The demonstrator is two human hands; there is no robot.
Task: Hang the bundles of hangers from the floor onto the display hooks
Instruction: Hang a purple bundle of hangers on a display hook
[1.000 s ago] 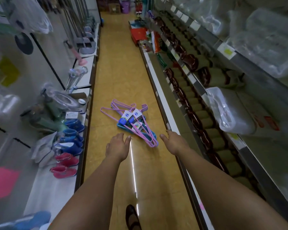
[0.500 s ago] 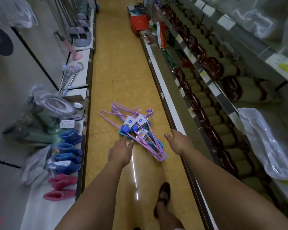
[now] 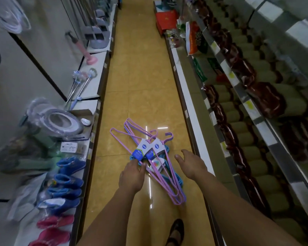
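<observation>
Pink and blue plastic-coated wire: hanger bundles (image 3: 155, 157), lot lying flat on the yellow tiled floor (image 3: 140, 86) at lower centre of the frame, hooks pointing toward upper right, blue-and-white card labels (image 3: 146, 150) across the necks. The blue bundle sat beneath the pink ones, only its edges showing.

Head view, progress: none of the lot was hung. No display hooks could be picked out among the shelving at either side, so the whole job appeared outstanding, starting with the pickup.

Head view, hands: left hand (image 3: 132, 176) reached down at lower centre, fingertips at the near edge of the labels and the pink wires; contact looked likely, a closed grip did not, the fingers lying fairly straight. Right hand (image 3: 190, 164) hovered just right of the bundles, fingers spread and loosely bent, grasping nothing. Both forearms ran in from the bottom edge.

Adjacent stock: blue and pink children's boots (image 3: 66, 183) on the low shelf at lower left; dark wrapped rolls (image 3: 267, 98) along the racks at right. One dark shoe (image 3: 175, 231) at the bottom edge.
</observation>
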